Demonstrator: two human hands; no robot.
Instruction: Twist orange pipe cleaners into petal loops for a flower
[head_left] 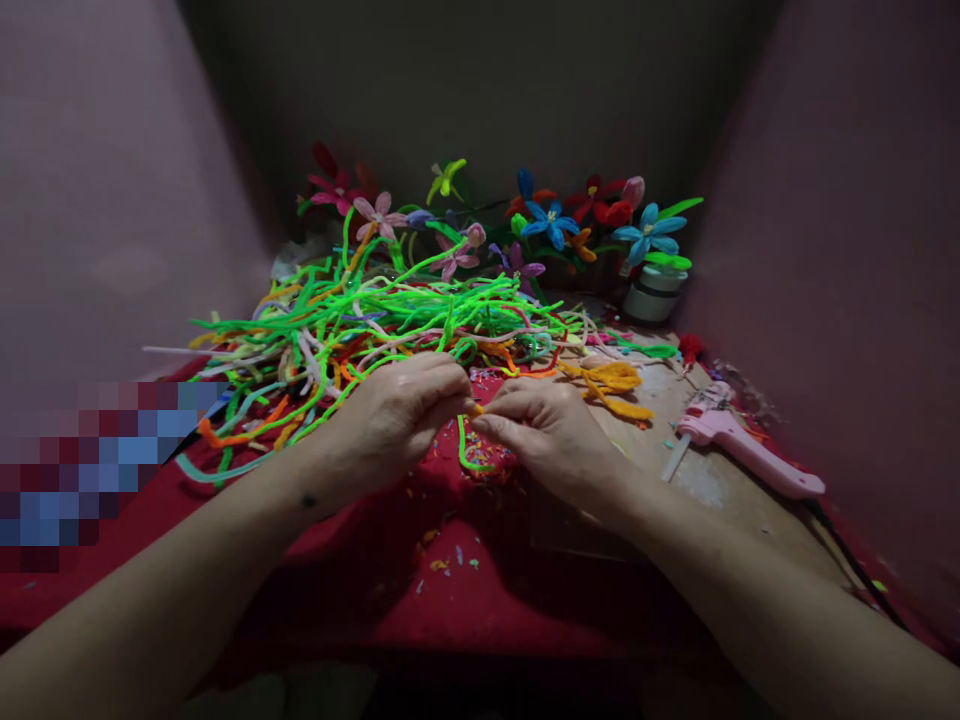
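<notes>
In the middle of the head view my left hand (405, 405) and my right hand (551, 430) meet fingertip to fingertip, both pinched closed. Between them shows a small orange-yellow tip of pipe cleaner (478, 409), mostly hidden by the fingers. A bent green pipe cleaner (466, 455) shows just below the fingertips; I cannot tell whether it joins the held piece. Looped orange pipe-cleaner petals (611, 388) lie just beyond my right hand. Behind my left hand spreads a tangled heap of mostly green pipe cleaners (420, 305).
A pink glue gun (757, 455) lies on a brown board (600, 530) at the right. Several pipe-cleaner flowers (551, 222) stand at the back, near a white jar (655, 292). Coloured fuzz clippings (457, 560) dot the red cloth (360, 590). Walls rise on both sides.
</notes>
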